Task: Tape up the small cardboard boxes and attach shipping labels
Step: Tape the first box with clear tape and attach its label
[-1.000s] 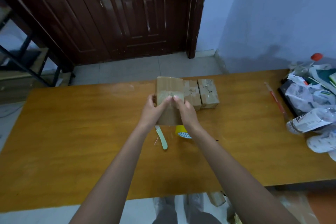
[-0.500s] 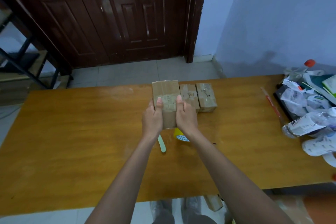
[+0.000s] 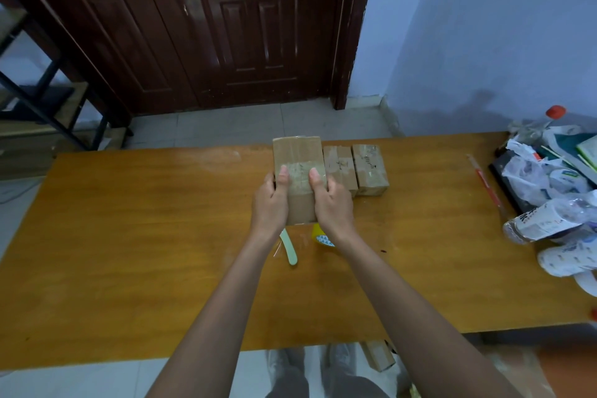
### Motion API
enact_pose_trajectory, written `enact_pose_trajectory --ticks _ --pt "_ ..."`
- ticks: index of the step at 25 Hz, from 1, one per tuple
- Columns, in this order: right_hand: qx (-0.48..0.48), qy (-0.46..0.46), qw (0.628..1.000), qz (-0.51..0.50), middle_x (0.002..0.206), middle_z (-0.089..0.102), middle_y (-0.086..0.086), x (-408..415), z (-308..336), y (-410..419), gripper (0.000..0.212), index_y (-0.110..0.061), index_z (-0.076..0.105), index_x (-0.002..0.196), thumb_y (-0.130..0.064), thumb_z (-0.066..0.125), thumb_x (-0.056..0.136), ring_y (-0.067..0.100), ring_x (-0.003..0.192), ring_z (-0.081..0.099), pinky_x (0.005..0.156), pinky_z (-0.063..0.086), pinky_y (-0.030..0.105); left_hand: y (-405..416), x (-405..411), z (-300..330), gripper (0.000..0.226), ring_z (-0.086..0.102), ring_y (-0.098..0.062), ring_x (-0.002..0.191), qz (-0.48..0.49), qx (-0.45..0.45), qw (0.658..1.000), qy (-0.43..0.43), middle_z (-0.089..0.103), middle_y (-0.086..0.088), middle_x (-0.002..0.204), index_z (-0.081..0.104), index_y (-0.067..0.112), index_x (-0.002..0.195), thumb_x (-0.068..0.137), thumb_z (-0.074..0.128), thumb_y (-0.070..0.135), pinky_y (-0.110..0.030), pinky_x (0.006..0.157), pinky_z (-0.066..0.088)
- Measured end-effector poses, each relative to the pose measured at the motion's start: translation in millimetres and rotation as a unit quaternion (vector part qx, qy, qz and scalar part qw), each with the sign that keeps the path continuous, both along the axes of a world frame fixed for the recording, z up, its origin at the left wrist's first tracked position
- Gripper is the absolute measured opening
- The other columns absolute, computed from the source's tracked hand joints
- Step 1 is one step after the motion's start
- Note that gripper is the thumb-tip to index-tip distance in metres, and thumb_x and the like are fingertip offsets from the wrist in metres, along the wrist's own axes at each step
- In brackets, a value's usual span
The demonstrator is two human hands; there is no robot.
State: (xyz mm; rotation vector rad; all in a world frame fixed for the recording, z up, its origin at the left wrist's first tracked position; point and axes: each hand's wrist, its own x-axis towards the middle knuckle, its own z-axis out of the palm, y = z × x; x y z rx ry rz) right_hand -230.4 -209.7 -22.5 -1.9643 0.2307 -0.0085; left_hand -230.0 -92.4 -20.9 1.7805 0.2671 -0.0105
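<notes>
Both hands on the job: my left hand (image 3: 270,203) and right hand (image 3: 330,203) clamp the cardboard box (image 3: 298,171) from either side, thumbs laid flat on a pale taped patch on its top face, fingers wrapped round the sides. Box sits just above the tabletop (image 3: 129,236), left of two finished boxes (image 3: 355,168) that stand touching each other at the far edge

Risks as I read it:
- thumbs pressing unevenly could leave creases or bubbles in the tape
- box is close to its neighbour, so a sideways slip could knock that row off the back edge
- tape roll (image 3: 321,234) and a pale green cutter (image 3: 289,247) lie right under my wrists, easy to snag

Surface is worn orange wood. Heap of plastic bags and bottles (image 3: 555,203) at the right end. Beyond: tiled floor, dark wooden door (image 3: 226,26), pale blue wall
</notes>
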Motion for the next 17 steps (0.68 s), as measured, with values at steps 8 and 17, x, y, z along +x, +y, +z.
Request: enact_pose_trajectory --ticks 8,17 --pt "0.269 0.127 0.953 0.056 0.117 0.067 -0.001 1.5 15.7 -9.5 0.047 -0.031 0.06 0.12 -0.061 0.032 0.097 0.016 0.108 0.063 0.084 0.054 0.035 4.5 -10.0 3.4 0.059 0.066 -0.021 0.112 -0.038 -0.281 0.957 0.064 0.069 -0.004 0.121 0.064 0.023 0.125 0.099 0.026 0.061 -0.032 0.077 0.058" --pt "0.408 0.146 0.9 0.057 0.121 0.068 0.007 -2.4 -1.2 -10.3 0.065 -0.021 0.063 0.126 -0.069 0.045 0.086 0.024 0.113 0.064 0.097 0.05 0.047 -5.2 -10.1 -8.0 0.058 0.068 -0.026 0.108 0.024 -0.388 0.917 0.092 0.071 -0.01 0.118 0.064 0.015 0.122 0.098 0.034 0.058 -0.039 0.082 0.058"
